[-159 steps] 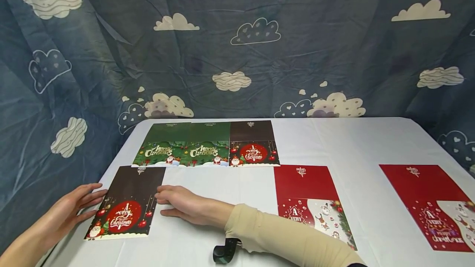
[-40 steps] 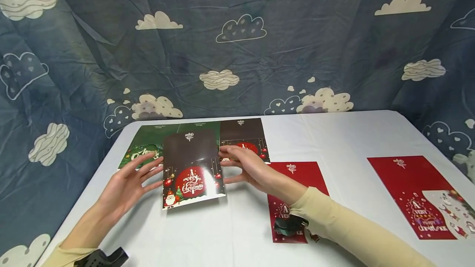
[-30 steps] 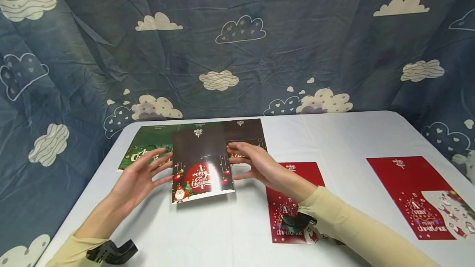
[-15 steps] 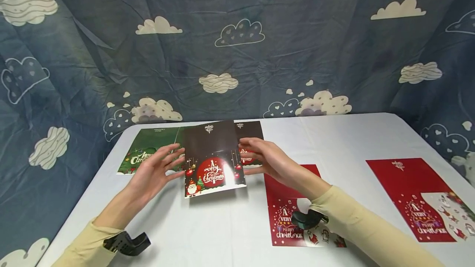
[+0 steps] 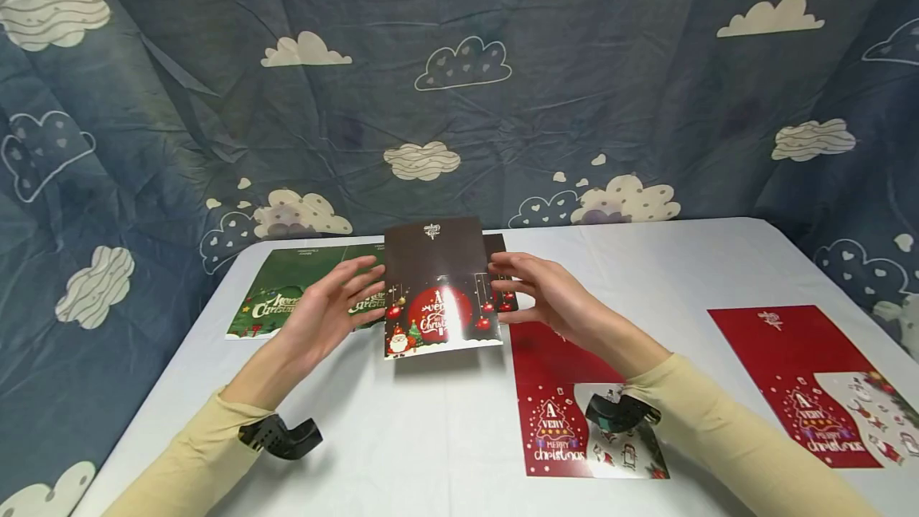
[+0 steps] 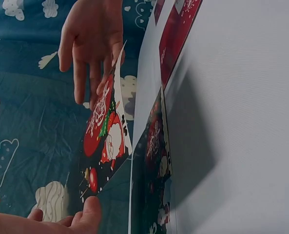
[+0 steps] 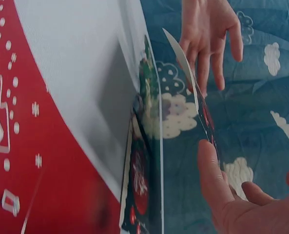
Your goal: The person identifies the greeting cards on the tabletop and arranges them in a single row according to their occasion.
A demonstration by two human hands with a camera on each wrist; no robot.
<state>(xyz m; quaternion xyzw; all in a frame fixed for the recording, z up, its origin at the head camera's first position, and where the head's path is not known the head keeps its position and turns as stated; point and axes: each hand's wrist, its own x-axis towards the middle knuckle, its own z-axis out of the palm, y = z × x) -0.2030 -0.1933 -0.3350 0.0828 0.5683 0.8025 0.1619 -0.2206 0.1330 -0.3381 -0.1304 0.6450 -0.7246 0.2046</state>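
Observation:
A dark Christmas card (image 5: 441,250) with a red circle and a small Santa is held up in the air, tilted and slightly bowed, between both hands. At its left edge are the spread fingertips of my left hand (image 5: 326,311); those of my right hand (image 5: 549,294) touch the right edge. Fingers on both hands look mostly straight. Behind it, a similar dark card (image 5: 495,244) on the table is largely covered from view. The left wrist view shows the raised card (image 6: 105,129) bending between the hands, above the table.
Two green Merry Christmas cards (image 5: 301,266) lie at the table's back left, one partly hidden. A red card (image 5: 549,365) lies below my right forearm, another red card (image 5: 804,389) farther right. A cloud-print curtain (image 5: 459,118) hangs behind the white table (image 5: 402,437).
The dark card has left its spot at the table's front left. Both hands have lifted it and carried it right and farther back, now in front of the other dark card.

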